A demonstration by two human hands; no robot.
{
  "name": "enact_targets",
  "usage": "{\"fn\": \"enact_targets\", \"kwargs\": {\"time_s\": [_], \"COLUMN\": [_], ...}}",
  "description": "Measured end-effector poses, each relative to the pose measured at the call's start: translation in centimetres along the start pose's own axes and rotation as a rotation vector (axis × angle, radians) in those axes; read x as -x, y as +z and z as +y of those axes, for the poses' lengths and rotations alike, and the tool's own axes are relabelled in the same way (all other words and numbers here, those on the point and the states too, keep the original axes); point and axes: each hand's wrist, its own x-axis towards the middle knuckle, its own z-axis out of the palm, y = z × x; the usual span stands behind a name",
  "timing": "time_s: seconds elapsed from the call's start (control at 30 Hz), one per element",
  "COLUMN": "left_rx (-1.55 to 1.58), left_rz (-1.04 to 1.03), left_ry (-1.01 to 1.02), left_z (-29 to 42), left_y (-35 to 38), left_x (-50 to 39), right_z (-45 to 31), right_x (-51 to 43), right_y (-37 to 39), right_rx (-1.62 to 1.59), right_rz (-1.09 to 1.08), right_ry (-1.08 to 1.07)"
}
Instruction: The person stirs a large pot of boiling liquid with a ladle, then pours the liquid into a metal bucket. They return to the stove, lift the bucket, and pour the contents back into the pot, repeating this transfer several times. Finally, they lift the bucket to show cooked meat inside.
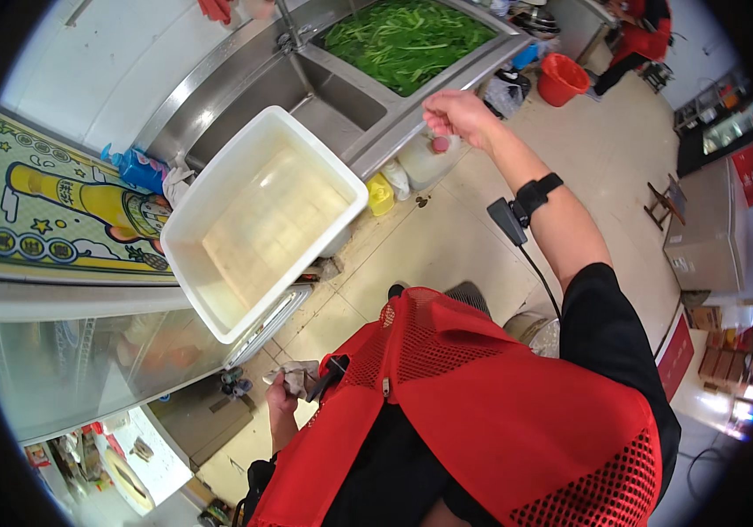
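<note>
My right hand (457, 115) is raised over the front rim of a stainless steel sink (376, 141), its fingers curled; whether anything is inside them cannot be told. Low beside my red vest, my left hand (282, 395) grips a crumpled whitish cloth (299, 378). A large white plastic tub (264, 217) stands tilted in view at the sink's left end, between my hands and apart from both. Cut green leafy vegetables (409, 39) fill the far basin. The nearer basin (330, 105) shows a bare metal floor, partly hidden by the tub.
A blue pump bottle (142, 170) and a rag stand behind the tub. On the tiled floor are a yellow container (380, 195), a translucent jug (424, 161) and a red bucket (562, 80). Another person in red (647, 39) is at the far right. A glass-topped freezer (119, 356) lies left.
</note>
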Motion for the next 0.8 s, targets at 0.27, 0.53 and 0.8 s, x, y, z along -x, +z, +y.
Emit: {"fn": "enact_targets", "kwargs": {"time_s": [0.27, 0.53, 0.8], "left_rx": [0.302, 0.644, 0.678], "left_rz": [0.057, 0.378, 0.446], "left_ry": [0.075, 0.045, -0.010], "left_z": [-3.1, -11.6, -10.2], "left_y": [1.5, 16.5, 32.3], "left_x": [7.3, 17.2, 16.1], "right_z": [-2.4, -4.8, -8.6], "right_x": [-23.6, -45.6, -54.7], "right_y": [3.2, 11.2, 15.9], "right_rx": [-0.129, -0.346, -0.446], "right_rz": [-0.074, -0.066, -0.149], "right_ry": [0.109, 0.201, 0.232]}}
